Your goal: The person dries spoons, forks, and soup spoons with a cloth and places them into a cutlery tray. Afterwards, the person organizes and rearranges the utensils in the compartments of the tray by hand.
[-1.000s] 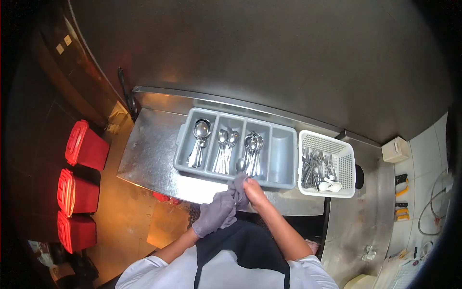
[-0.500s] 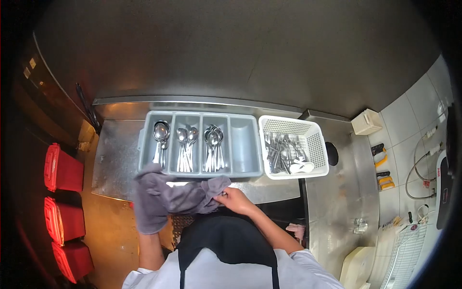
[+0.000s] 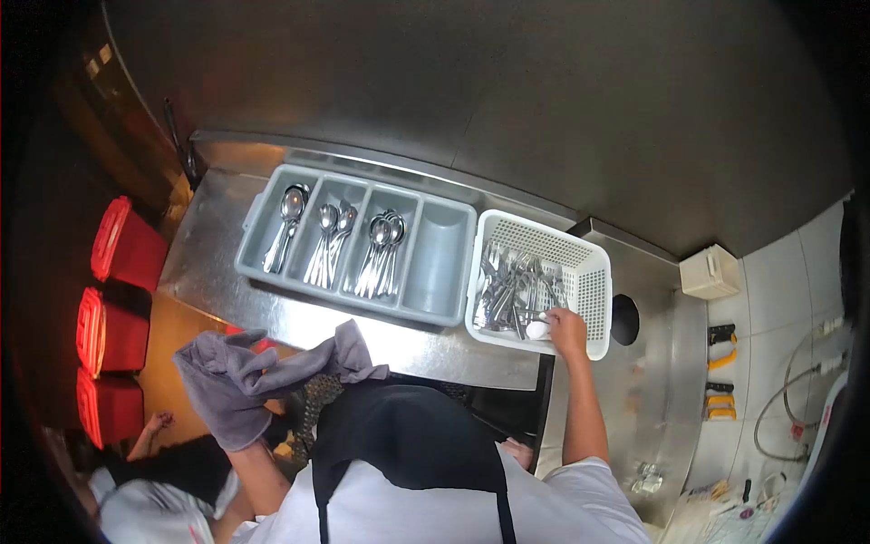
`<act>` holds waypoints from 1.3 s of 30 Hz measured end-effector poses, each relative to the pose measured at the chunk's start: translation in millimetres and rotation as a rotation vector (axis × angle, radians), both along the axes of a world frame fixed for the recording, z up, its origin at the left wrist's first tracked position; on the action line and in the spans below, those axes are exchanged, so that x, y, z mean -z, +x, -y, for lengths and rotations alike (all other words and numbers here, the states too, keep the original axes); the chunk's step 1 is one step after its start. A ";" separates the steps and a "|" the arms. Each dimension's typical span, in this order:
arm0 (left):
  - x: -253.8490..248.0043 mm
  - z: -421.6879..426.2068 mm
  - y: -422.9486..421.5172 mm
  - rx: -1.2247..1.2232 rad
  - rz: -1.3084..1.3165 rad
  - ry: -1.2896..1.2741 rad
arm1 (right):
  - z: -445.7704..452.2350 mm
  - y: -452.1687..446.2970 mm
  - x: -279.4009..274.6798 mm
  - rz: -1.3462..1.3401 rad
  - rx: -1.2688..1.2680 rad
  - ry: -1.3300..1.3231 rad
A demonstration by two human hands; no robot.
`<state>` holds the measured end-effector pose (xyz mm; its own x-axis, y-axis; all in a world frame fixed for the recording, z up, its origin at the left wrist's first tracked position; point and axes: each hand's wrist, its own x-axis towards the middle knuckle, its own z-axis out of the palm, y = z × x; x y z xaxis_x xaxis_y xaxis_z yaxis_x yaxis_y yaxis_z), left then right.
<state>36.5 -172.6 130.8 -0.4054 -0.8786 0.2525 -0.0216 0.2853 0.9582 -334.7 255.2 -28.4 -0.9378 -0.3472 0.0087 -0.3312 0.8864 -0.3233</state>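
Note:
A grey-purple towel is draped over my left hand, which grips it from beneath; the fingers are hidden. One end of the towel trails to the right in front of the counter edge. My right hand reaches over the front rim of a white perforated basket, its fingertips closed on a piece of cutlery. Loose forks and other metal cutlery fill the basket's left part, with white spoons close by my fingers. Left of the basket, a grey cutlery tray holds spoons and other cutlery in three compartments.
The steel counter runs under tray and basket, against a steel wall. Red lidded bins stand at left. Another person is low at the lower left. A cream box and yellow-handled tools are at right.
My right hand has left the towel and moved right into the basket. My left hand has moved left and down with the towel. The view has turned, and another person has appeared at lower left.

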 end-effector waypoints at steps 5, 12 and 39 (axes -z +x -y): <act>3.6 -47.7 9.4 -0.213 0.162 -0.136 | -5.8 -30.7 6.8 0.051 -0.286 0.012; 9.3 -82.8 36.5 -0.410 0.458 -0.328 | 5.7 -50.1 21.9 0.077 -0.561 0.084; -5.3 -126.8 -6.0 -0.338 0.103 -0.155 | 49.8 -30.7 2.6 0.133 -0.916 -0.027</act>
<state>30.4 -45.9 136.1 -0.1298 -0.9216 0.3659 -0.2333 0.3870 0.8921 -365.4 205.4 -31.0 -0.2908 -0.9549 -0.0605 -0.8576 0.2881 -0.4261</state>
